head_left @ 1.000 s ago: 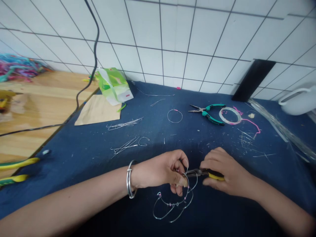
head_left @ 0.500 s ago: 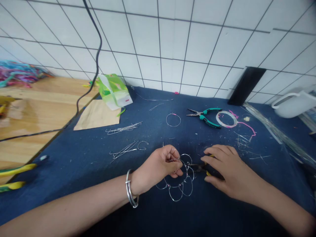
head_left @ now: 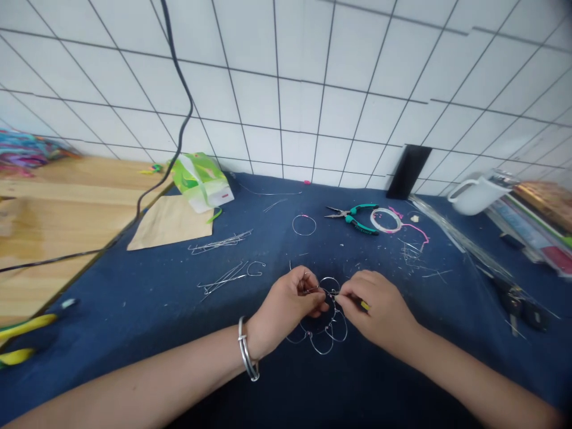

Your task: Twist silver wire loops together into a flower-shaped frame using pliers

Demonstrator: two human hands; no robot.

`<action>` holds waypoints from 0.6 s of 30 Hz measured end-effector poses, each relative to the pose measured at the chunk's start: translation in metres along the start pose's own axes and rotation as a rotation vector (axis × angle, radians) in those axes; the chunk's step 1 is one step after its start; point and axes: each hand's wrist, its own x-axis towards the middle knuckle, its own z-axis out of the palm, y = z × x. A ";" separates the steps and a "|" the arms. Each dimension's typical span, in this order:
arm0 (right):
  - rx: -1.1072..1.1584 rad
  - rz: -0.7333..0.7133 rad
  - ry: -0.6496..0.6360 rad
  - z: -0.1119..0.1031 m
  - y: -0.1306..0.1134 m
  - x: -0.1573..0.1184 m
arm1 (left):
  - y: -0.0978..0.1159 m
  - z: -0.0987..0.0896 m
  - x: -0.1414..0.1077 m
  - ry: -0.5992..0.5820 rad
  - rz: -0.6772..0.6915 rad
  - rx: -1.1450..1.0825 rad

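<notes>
Wirework [head_left: 329,326] of thin silver loops set around a ring, with small pink beads, sits at the lower centre of the frame, partly hidden by fingers. From the left edge, coloured strands [head_left: 29,149] are heaped in the upper left, with two yellow handles [head_left: 31,323] below. A dark cable [head_left: 189,113] hangs past a green-and-white packet [head_left: 201,179], which overlaps a beige sheet [head_left: 167,229]. Two bunches of wire follow, one straight-lying [head_left: 221,242] and one with a hooked end [head_left: 230,276]. The left hand [head_left: 292,301], a silver bangle [head_left: 247,351] on its wrist, has its grip pinched on the wirework. Beyond it lies a small wire ring [head_left: 304,233]. The right hand [head_left: 373,304] has its grip closed around a yellow-handled tool [head_left: 365,305], mostly covered by the fingers, its tip close against the loops. Teal-handled pliers [head_left: 364,227] lie spread right of centre, then a whitish hoop [head_left: 374,225], pink cord [head_left: 422,233], wire scraps [head_left: 411,255], a leaning black slab [head_left: 409,173], a white mug [head_left: 476,195], keys [head_left: 513,305] and stacked books [head_left: 536,217]. Pale wood [head_left: 84,211] at the left meets the worktop [head_left: 156,316], covered in dark blue and flecked with bits; behind rises a white wall [head_left: 301,104] with dark grid lines.
</notes>
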 end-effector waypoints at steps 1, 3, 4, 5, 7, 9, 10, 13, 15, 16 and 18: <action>-0.012 0.019 0.010 0.000 -0.001 0.000 | 0.000 0.000 -0.001 0.000 0.011 -0.019; -0.025 0.049 0.029 0.001 -0.004 -0.001 | -0.001 0.002 -0.004 0.010 0.027 -0.048; -0.028 0.061 0.043 0.001 -0.005 -0.001 | -0.002 0.002 -0.005 0.016 0.029 -0.056; -0.030 0.073 0.067 0.001 -0.007 -0.002 | -0.002 0.003 -0.006 0.021 0.031 -0.062; -0.037 0.091 0.125 0.003 -0.009 -0.003 | -0.002 0.005 -0.008 0.022 0.032 -0.082; -0.049 0.096 0.181 0.005 -0.011 -0.004 | -0.002 0.006 -0.010 0.019 0.027 -0.116; -0.054 0.089 0.197 0.006 -0.011 -0.004 | -0.001 0.007 -0.010 0.018 0.024 -0.135; -0.069 0.065 0.203 0.010 -0.009 -0.005 | 0.001 0.009 -0.012 0.018 0.028 -0.175; -0.070 0.063 0.193 0.013 -0.007 -0.006 | 0.001 0.010 -0.011 0.012 0.032 -0.191; -0.066 0.063 0.190 0.015 -0.006 -0.006 | 0.001 0.010 -0.011 0.009 0.028 -0.198; -0.044 0.059 0.190 0.017 -0.005 -0.007 | 0.000 0.010 -0.009 0.007 0.016 -0.204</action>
